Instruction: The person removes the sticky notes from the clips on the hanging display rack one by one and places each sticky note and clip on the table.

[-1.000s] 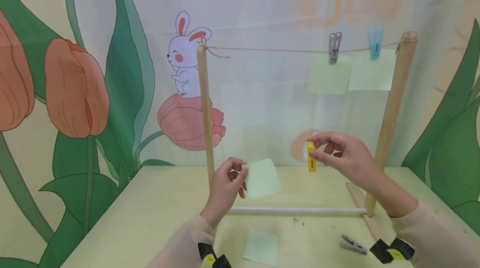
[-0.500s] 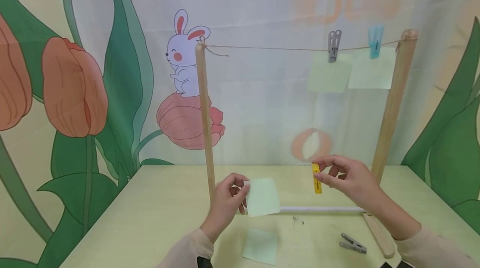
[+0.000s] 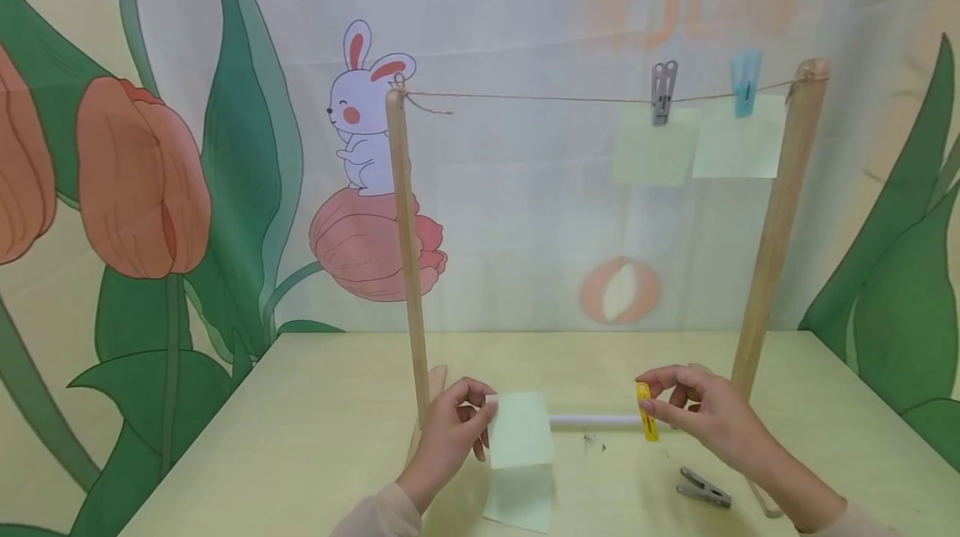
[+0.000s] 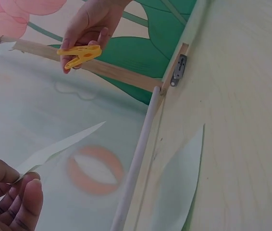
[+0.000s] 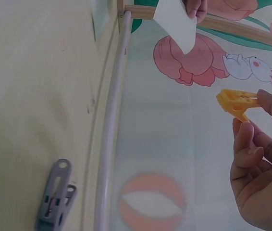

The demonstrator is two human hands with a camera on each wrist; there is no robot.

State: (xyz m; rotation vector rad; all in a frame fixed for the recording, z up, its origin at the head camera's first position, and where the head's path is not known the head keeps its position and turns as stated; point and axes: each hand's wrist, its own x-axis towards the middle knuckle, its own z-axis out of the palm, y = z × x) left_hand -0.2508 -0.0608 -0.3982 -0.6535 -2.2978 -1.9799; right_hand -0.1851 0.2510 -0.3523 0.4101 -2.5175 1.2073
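Observation:
My left hand (image 3: pixel 456 429) pinches a pale green paper square (image 3: pixel 520 429) by its left edge between thumb and fingers. In the head view that square overlaps another pale green sheet (image 3: pixel 519 499) lying on the table. Between the thumb and fingertips of my right hand (image 3: pixel 701 412) is a yellow clothespin (image 3: pixel 647 412), held by its handle ends with the jaws pointing down in the head view. The right wrist view shows the same yellow clothespin (image 5: pixel 237 102) side on. A grey clothespin (image 3: pixel 703 488) lies on the table below my right hand.
A thin string (image 3: pixel 525 97) runs between two wooden posts (image 3: pixel 780 228). Near its right end hang two paper squares (image 3: pixel 738 141), one under a grey clothespin (image 3: pixel 663 93), one under a blue clothespin (image 3: pixel 746 85). A white rod (image 3: pixel 596 420) crosses low between the posts. Behind is a printed curtain (image 3: pixel 525 270).
Both hands have come down toward the table, the left with the paper square and the right with the yellow clothespin. The right hand has also shifted slightly right. The hanging squares stay put.

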